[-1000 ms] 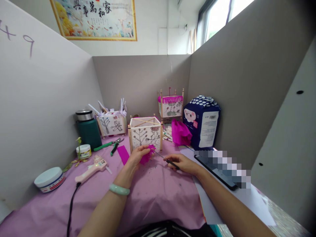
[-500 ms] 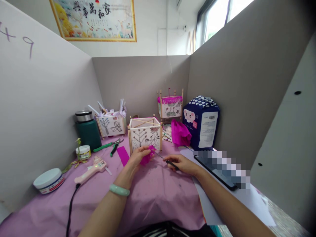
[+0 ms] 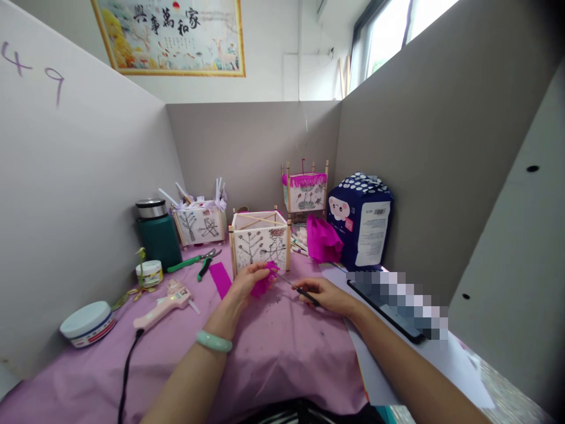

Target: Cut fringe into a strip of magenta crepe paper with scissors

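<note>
Left hand [image 3: 246, 281] holds magenta crepe paper [image 3: 263, 282], right hand [image 3: 325, 296] a black-handled tool [image 3: 304, 293].

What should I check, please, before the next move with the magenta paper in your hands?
Left hand gripping the crumpled magenta crepe paper: ok.
Right hand pinching the thin black-handled tool: ok.
Tool tip touching the paper: cannot tell.
Pink plastic hot glue gun on the lilac cloth heated: cannot tell.
Wood-framed paper lantern upright beyond the hands: ok.
Cloth under the hands free of scraps: not ok, dark specks lie there.
</note>
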`<action>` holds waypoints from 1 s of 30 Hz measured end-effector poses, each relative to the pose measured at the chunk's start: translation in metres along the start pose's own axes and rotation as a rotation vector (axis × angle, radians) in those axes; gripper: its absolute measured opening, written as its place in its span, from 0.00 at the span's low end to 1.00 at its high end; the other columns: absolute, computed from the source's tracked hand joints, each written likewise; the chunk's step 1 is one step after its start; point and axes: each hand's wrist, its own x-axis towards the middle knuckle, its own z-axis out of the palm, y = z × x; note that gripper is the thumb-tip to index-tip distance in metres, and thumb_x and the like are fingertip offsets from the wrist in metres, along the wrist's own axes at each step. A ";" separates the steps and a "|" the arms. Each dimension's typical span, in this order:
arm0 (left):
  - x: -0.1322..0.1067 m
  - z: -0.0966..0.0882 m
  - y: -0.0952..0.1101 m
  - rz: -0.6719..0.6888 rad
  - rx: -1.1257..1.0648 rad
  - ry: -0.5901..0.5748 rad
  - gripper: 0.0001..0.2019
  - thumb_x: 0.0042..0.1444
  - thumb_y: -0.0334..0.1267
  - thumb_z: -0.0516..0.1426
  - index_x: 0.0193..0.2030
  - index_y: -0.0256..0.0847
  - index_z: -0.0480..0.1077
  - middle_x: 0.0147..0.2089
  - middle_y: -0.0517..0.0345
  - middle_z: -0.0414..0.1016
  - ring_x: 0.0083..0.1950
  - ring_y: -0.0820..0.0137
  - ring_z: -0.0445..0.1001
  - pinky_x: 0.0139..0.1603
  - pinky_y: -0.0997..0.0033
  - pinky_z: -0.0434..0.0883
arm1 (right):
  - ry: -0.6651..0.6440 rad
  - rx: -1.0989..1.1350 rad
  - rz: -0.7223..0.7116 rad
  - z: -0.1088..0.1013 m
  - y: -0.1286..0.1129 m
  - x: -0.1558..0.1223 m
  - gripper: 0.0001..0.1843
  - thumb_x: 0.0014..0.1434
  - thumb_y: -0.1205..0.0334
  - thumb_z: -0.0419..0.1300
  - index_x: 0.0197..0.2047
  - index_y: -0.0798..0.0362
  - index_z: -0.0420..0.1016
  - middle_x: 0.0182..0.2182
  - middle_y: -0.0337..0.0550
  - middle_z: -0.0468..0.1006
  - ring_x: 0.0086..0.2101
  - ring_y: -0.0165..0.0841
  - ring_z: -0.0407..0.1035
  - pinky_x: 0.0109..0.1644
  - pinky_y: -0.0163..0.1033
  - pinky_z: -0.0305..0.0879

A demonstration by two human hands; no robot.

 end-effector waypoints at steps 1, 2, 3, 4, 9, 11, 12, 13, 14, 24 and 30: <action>0.000 0.000 0.000 -0.002 0.000 0.003 0.09 0.47 0.27 0.63 0.37 0.30 0.74 0.29 0.48 0.78 0.27 0.68 0.76 0.29 0.72 0.72 | 0.000 -0.004 0.001 0.000 0.000 0.000 0.25 0.48 0.53 0.66 0.47 0.58 0.73 0.23 0.33 0.66 0.22 0.24 0.57 0.26 0.32 0.51; -0.001 0.001 0.000 -0.002 0.000 0.005 0.09 0.47 0.26 0.63 0.38 0.30 0.74 0.29 0.48 0.78 0.27 0.68 0.76 0.29 0.72 0.73 | 0.001 -0.007 0.003 0.000 0.000 0.000 0.25 0.48 0.53 0.66 0.47 0.58 0.73 0.23 0.33 0.66 0.22 0.24 0.56 0.26 0.32 0.51; -0.001 0.001 0.000 -0.005 0.001 0.007 0.10 0.47 0.26 0.63 0.38 0.30 0.74 0.29 0.47 0.78 0.27 0.68 0.76 0.29 0.71 0.73 | 0.000 -0.011 0.003 0.000 0.000 0.000 0.25 0.48 0.53 0.66 0.47 0.57 0.73 0.23 0.33 0.66 0.22 0.23 0.56 0.26 0.31 0.51; -0.001 0.001 0.000 -0.005 0.003 0.009 0.10 0.47 0.26 0.63 0.38 0.30 0.74 0.29 0.47 0.78 0.28 0.68 0.77 0.29 0.71 0.73 | 0.000 -0.015 0.002 0.000 0.001 0.000 0.25 0.48 0.53 0.66 0.47 0.57 0.73 0.23 0.33 0.66 0.22 0.23 0.56 0.26 0.31 0.50; 0.000 0.000 -0.001 0.002 -0.003 0.020 0.09 0.47 0.26 0.63 0.37 0.30 0.73 0.28 0.48 0.77 0.26 0.68 0.76 0.28 0.71 0.73 | 0.006 -0.023 -0.001 0.000 0.001 0.000 0.26 0.48 0.52 0.66 0.48 0.58 0.73 0.23 0.33 0.66 0.22 0.23 0.55 0.26 0.31 0.50; 0.000 -0.001 -0.001 0.003 -0.004 0.016 0.09 0.47 0.26 0.63 0.37 0.30 0.73 0.28 0.48 0.77 0.27 0.68 0.76 0.29 0.71 0.73 | 0.011 -0.027 0.000 0.000 0.001 0.000 0.26 0.48 0.52 0.66 0.48 0.58 0.73 0.23 0.33 0.66 0.22 0.23 0.55 0.25 0.31 0.50; 0.000 -0.001 -0.001 0.003 -0.005 0.012 0.09 0.47 0.26 0.63 0.38 0.30 0.73 0.29 0.48 0.77 0.27 0.68 0.76 0.29 0.71 0.73 | 0.013 -0.029 -0.001 0.000 0.001 0.000 0.26 0.48 0.51 0.66 0.48 0.58 0.73 0.23 0.33 0.67 0.22 0.23 0.55 0.26 0.31 0.50; 0.000 -0.001 -0.001 0.004 -0.005 0.008 0.09 0.47 0.26 0.63 0.38 0.30 0.73 0.29 0.48 0.77 0.28 0.67 0.76 0.29 0.71 0.73 | 0.013 -0.031 -0.002 0.000 0.001 0.000 0.27 0.48 0.51 0.66 0.48 0.58 0.73 0.24 0.33 0.67 0.22 0.23 0.56 0.26 0.32 0.50; 0.000 -0.001 -0.001 0.005 -0.006 0.005 0.09 0.47 0.26 0.63 0.38 0.30 0.73 0.29 0.48 0.77 0.28 0.67 0.76 0.29 0.71 0.73 | 0.011 -0.031 -0.001 0.000 0.000 0.000 0.27 0.48 0.51 0.67 0.48 0.58 0.73 0.24 0.34 0.67 0.22 0.23 0.56 0.26 0.32 0.51; -0.001 0.002 0.001 0.002 -0.013 0.007 0.09 0.46 0.25 0.63 0.37 0.30 0.72 0.28 0.48 0.77 0.26 0.69 0.76 0.27 0.72 0.72 | 0.019 0.004 0.023 0.001 -0.001 0.000 0.25 0.48 0.55 0.66 0.48 0.57 0.73 0.24 0.34 0.67 0.23 0.24 0.59 0.28 0.32 0.53; 0.001 0.000 -0.002 -0.006 0.001 0.012 0.09 0.47 0.25 0.62 0.37 0.30 0.72 0.28 0.48 0.77 0.27 0.68 0.76 0.29 0.72 0.72 | 0.007 0.009 0.015 -0.001 0.003 0.001 0.25 0.48 0.53 0.66 0.48 0.56 0.73 0.23 0.33 0.67 0.23 0.25 0.58 0.27 0.32 0.53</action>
